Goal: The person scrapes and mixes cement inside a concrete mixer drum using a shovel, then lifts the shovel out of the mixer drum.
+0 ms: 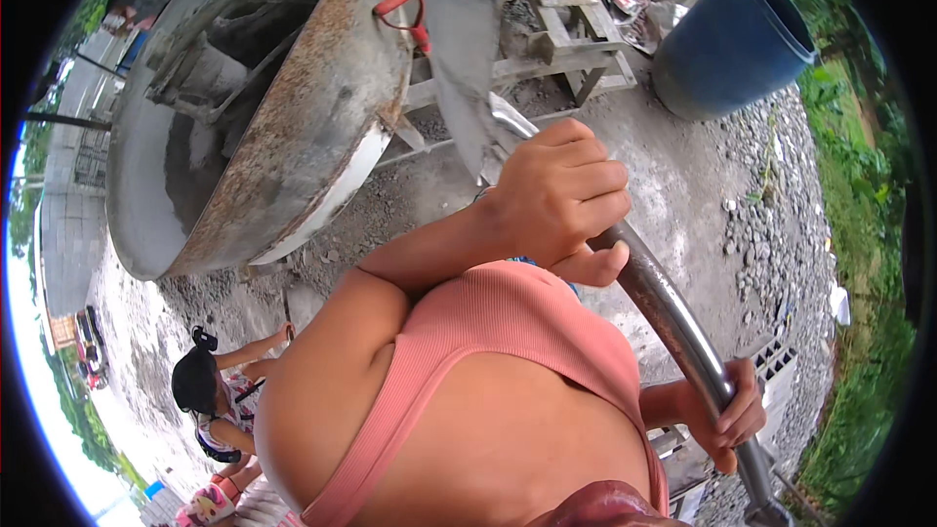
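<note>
My left hand [569, 197] is closed around the upper part of the bare metal shaft of a shovel [673, 317]. Lower down, my right hand [727, 415] wraps the same shaft, near its forked end at the lower right. The shaft slants across my right side. Beyond my left hand lies a long grey, cement-coated piece [461, 39], seemingly the shovel's blade; my hand partly hides where they meet. To its left tilts a big rusty metal mixer drum [337, 88] with grey cement caked inside. A red D-shaped grip [405, 15] shows at its rim.
A blue plastic barrel [727, 44] stands at the upper right beside a wooden pallet frame [576, 24]. Gravel [781, 205] borders green plants on the right. Hollow concrete blocks [776, 361] lie near my right hand. Another person [220, 395] is at the lower left.
</note>
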Demonstrator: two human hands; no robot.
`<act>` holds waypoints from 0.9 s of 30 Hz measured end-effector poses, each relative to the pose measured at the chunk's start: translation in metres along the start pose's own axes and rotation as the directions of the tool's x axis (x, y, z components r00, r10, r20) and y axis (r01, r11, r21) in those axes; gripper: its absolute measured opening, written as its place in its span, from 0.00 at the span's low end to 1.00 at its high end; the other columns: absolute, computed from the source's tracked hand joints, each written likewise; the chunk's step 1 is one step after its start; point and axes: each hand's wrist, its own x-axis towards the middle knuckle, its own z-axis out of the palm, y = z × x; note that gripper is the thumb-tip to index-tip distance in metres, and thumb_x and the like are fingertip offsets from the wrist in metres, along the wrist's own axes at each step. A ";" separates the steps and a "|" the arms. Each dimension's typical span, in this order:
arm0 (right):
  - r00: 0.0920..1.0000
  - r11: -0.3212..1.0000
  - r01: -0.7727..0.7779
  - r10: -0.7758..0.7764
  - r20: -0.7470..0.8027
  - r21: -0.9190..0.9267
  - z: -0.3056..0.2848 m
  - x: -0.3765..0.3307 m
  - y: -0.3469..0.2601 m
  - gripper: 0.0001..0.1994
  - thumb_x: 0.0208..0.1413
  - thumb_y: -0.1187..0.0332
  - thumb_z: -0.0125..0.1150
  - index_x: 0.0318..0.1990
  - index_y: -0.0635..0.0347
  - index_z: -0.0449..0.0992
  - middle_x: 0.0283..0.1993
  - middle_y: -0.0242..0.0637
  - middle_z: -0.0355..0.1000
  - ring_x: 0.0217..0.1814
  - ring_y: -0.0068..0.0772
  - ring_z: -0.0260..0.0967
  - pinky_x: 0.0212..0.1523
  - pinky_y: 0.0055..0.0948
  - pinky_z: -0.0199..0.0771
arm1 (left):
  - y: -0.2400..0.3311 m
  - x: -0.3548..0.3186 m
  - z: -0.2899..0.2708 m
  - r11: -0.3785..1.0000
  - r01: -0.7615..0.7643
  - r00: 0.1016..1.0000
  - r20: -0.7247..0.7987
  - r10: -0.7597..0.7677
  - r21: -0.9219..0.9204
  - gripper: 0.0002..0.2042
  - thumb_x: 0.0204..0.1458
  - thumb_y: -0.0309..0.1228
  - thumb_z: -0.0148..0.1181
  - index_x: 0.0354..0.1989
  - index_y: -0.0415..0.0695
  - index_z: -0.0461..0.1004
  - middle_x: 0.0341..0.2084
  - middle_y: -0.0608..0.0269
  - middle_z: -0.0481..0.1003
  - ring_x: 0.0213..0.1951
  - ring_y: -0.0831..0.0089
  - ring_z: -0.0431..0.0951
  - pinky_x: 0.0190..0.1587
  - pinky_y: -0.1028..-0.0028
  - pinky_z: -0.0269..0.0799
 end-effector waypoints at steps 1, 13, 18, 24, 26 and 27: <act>0.995 0.992 0.092 -0.094 0.019 0.085 -0.005 -0.003 -0.012 0.15 0.35 0.58 0.71 0.15 0.48 0.68 0.21 0.19 0.70 0.26 0.15 0.68 0.38 0.20 0.61 | 0.001 -0.002 0.020 1.000 -0.011 1.000 0.005 0.011 -0.026 0.17 0.44 0.44 0.49 0.14 0.44 0.64 0.17 0.64 0.66 0.21 0.68 0.66 0.30 0.69 0.62; 0.980 0.865 0.138 -0.190 -0.059 -0.482 -0.056 0.026 -0.020 0.14 0.38 0.59 0.69 0.16 0.49 0.67 0.12 0.21 0.64 0.15 0.16 0.63 0.28 0.19 0.65 | -0.053 0.011 0.204 0.905 0.198 0.953 0.291 -0.088 -0.376 0.13 0.44 0.37 0.46 0.11 0.45 0.61 0.12 0.65 0.60 0.17 0.65 0.62 0.26 0.67 0.59; 0.917 0.822 0.110 -0.300 -0.263 -0.558 -0.123 0.098 -0.029 0.18 0.39 0.51 0.64 0.17 0.49 0.63 0.14 0.19 0.56 0.19 0.20 0.55 0.34 0.24 0.57 | -0.073 0.045 0.337 0.826 0.312 0.936 0.302 -0.182 -0.469 0.16 0.44 0.40 0.49 0.10 0.45 0.64 0.12 0.64 0.64 0.17 0.63 0.66 0.25 0.66 0.62; 0.935 0.770 -0.012 -0.218 -0.280 -0.637 -0.215 0.200 -0.076 0.22 0.35 0.44 0.60 0.18 0.52 0.64 0.15 0.23 0.54 0.23 0.24 0.54 0.37 0.28 0.57 | -0.095 0.077 0.402 0.725 0.441 0.891 0.355 -0.283 -0.529 0.17 0.44 0.43 0.51 0.12 0.44 0.66 0.15 0.63 0.66 0.21 0.63 0.70 0.28 0.65 0.65; 0.947 0.736 -0.046 -0.183 -0.264 -0.675 -0.236 0.224 -0.070 0.22 0.37 0.43 0.59 0.19 0.52 0.65 0.16 0.24 0.54 0.24 0.26 0.54 0.37 0.28 0.57 | -0.102 0.088 0.410 0.730 0.439 0.889 0.373 -0.266 -0.524 0.16 0.43 0.42 0.52 0.14 0.43 0.67 0.18 0.62 0.67 0.23 0.64 0.71 0.29 0.66 0.66; 0.949 0.694 -0.053 -0.189 -0.253 -0.718 -0.246 0.232 -0.066 0.22 0.38 0.41 0.58 0.20 0.52 0.66 0.16 0.25 0.54 0.24 0.26 0.54 0.37 0.28 0.57 | -0.103 0.092 0.411 0.721 0.452 0.882 0.385 -0.272 -0.525 0.16 0.43 0.42 0.52 0.14 0.43 0.67 0.18 0.62 0.67 0.23 0.64 0.71 0.29 0.66 0.66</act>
